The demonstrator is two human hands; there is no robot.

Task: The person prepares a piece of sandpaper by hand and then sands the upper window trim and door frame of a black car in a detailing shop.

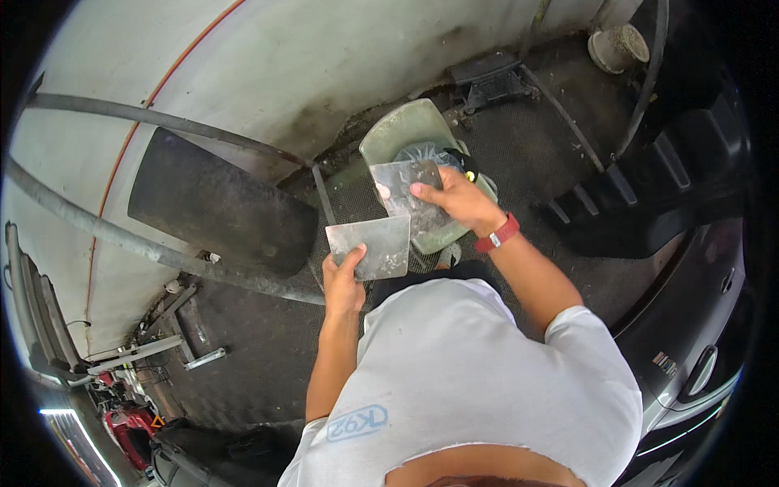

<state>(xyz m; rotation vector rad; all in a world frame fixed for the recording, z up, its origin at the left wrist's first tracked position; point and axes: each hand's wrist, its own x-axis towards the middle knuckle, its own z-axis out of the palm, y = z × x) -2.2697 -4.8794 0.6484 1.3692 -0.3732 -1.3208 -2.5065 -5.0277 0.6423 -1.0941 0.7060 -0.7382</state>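
My left hand (342, 286) grips a flat grey metal scraper plate (372, 247) by its lower edge, thumb on top. My right hand (456, 197), with a red wristband, holds a second grey scraper plate (402, 185) smeared with grey paste, just above and to the right of the first. Both plates hover over a pale green tray (406, 130) on the floor, which holds a clear plastic bag (423, 152) and grey paste. The two plates are close, nearly touching at their edges.
A dark padded seat (215, 203) on grey metal tubes (122, 239) stands at left against a white wall. A black car bumper and body (690, 268) fill the right. Black ribbed floor mat (243, 357), a small black stand (491, 79) and metal brackets (166, 345) lie around.
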